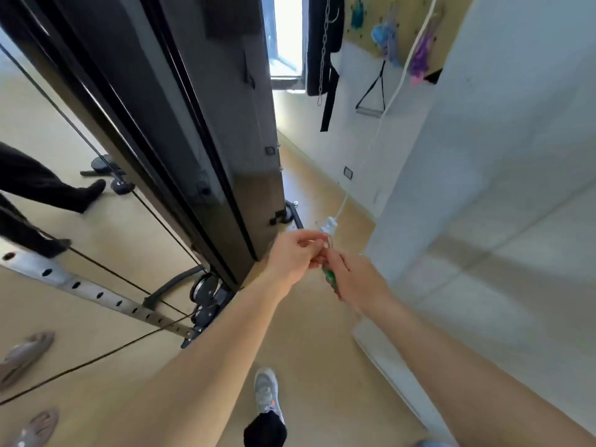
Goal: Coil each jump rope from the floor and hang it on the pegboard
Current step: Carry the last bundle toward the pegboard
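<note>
My left hand [295, 256] and my right hand [353, 282] meet in front of me, at mid-frame. Between them is a jump rope with a green handle [329, 276]; my right hand grips the handle and my left hand pinches a thin clear loop of rope at its top. How much rope is coiled is hidden by my fingers. The pegboard [406, 30] hangs on the wall at the upper right, with teal, blue and purple bundles on its pegs. A white rope [409, 62] hangs from the pegboard down to a white handle [330, 224] just beyond my hands.
A tall black cable machine [200, 130] stands close on my left, with its steel rail [80, 287] and cables low across the floor. A white wall corner [483, 188] is on my right. Another person's legs [38, 188] are at far left. A black strap handle [371, 95] hangs below the pegboard.
</note>
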Demonstrator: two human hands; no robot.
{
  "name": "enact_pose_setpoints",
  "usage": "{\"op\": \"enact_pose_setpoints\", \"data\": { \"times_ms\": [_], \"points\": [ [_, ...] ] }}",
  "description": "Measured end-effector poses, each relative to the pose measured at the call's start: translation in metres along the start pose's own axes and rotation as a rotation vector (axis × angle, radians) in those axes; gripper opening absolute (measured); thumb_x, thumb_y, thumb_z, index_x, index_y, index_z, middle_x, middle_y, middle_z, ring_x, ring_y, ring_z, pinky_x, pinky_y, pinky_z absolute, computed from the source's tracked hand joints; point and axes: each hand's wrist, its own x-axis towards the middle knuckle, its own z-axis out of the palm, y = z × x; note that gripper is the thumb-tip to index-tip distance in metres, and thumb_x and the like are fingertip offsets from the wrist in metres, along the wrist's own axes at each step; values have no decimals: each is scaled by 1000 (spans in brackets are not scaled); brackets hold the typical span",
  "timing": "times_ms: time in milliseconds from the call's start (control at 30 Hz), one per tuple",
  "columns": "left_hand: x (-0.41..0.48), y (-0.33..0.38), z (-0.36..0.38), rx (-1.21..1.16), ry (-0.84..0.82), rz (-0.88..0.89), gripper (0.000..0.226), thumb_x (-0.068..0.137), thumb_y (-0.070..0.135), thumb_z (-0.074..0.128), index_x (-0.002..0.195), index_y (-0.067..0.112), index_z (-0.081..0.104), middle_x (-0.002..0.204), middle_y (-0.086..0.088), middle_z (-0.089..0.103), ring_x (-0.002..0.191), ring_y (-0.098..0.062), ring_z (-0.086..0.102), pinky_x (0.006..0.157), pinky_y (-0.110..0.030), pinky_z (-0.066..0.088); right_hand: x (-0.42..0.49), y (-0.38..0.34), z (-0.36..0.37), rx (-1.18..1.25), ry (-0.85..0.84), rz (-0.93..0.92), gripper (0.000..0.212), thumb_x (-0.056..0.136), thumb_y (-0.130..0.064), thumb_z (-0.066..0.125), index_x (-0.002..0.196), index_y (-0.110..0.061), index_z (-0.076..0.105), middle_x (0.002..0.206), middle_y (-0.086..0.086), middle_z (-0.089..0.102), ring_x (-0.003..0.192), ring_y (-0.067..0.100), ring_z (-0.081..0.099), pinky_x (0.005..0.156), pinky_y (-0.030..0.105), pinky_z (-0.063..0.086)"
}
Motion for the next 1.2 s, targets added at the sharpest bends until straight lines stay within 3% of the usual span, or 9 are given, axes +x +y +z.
{"op": "enact_pose_setpoints", "data": {
  "times_ms": [167,267,500,633,700,867,967,1100,1200],
  "points": [
    [86,75,-36,-92,52,68,22,97,5,61,116,-2,53,76,-8,70,62,-15,64,59,-22,53,96,-66,-23,131,174,53,24,92,-43,36,78,-33,52,63,-3,63,59,25,62,68,51,56],
    [136,122,-52,-71,33,105,17,100,4,56,114,-3,52,78,-8,68,63,-14,62,55,-18,53,147,-108,-39,156,271,82,17,84,-48,32,83,-41,47,74,1,67,71,27,66,75,52,56],
    [248,212,-59,-54,-2,158,10,99,12,59,109,10,57,96,-10,72,81,-18,70,59,-18,55,251,-170,-93,144,430,24,12,103,-37,31,95,-37,40,80,-1,66,63,22,64,68,48,57],
    [307,258,-49,-157,-49,135,2,96,8,63,94,10,63,95,-13,71,85,-23,69,83,-37,61,313,-188,-136,138,514,-8,13,102,-38,32,93,-37,41,79,0,66,61,22,65,67,50,57],
    [337,281,-42,-131,-71,180,3,93,6,66,95,9,66,97,-14,69,87,-24,68,87,-39,60,344,-195,-161,159,534,-21,15,103,-37,33,93,-33,44,81,2,64,63,21,64,66,50,57],
    [419,355,-21,-65,-31,298,11,89,6,71,99,9,69,94,-10,73,88,-22,72,80,-32,62,444,-204,-228,298,543,-112,24,101,-47,36,83,-34,45,75,7,60,63,26,58,60,55,54],
    [485,409,-5,-69,29,344,12,87,7,74,98,11,71,92,-7,74,86,-20,73,76,-29,62,507,-224,-280,345,540,-172,22,102,-38,38,83,-32,46,76,7,58,64,23,55,59,44,49],
    [575,484,16,-67,75,408,16,84,10,78,98,13,73,93,-6,75,83,-18,74,75,-30,62,597,-248,-354,329,578,-208,17,95,-40,41,82,-33,48,78,6,62,70,32,63,64,55,57],
    [634,534,31,-106,127,433,16,83,11,79,97,15,74,91,-4,76,82,-19,75,74,-28,62,655,-267,-407,350,609,-245,16,98,-28,49,87,-19,56,75,3,62,65,21,58,65,46,55]
  ]
}}
